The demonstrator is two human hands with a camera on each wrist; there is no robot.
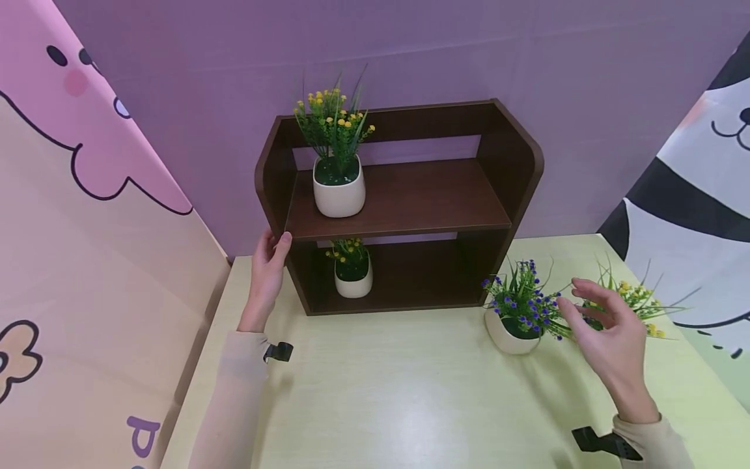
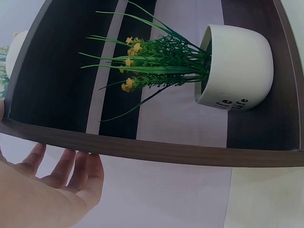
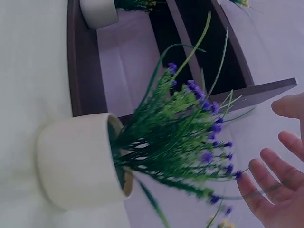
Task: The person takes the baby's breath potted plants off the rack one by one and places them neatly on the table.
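A dark brown two-tier shelf stands against the purple backdrop. The left hand grips its left side panel near the middle board; in the left wrist view the fingers of this hand lie along the panel's outer side. The right hand hovers with parted, slightly bent fingers, holding nothing, beside a white pot with purple flowers. In the right wrist view that pot stands upright, with the right hand near its flower tips. One yellow-flowered pot is on the upper board, another on the lower.
Behind the right hand is another plant with yellow flowers, its pot hidden in the head view. The pale table extends in front of the shelf. Printed cartoon panels flank the table on the left and right.
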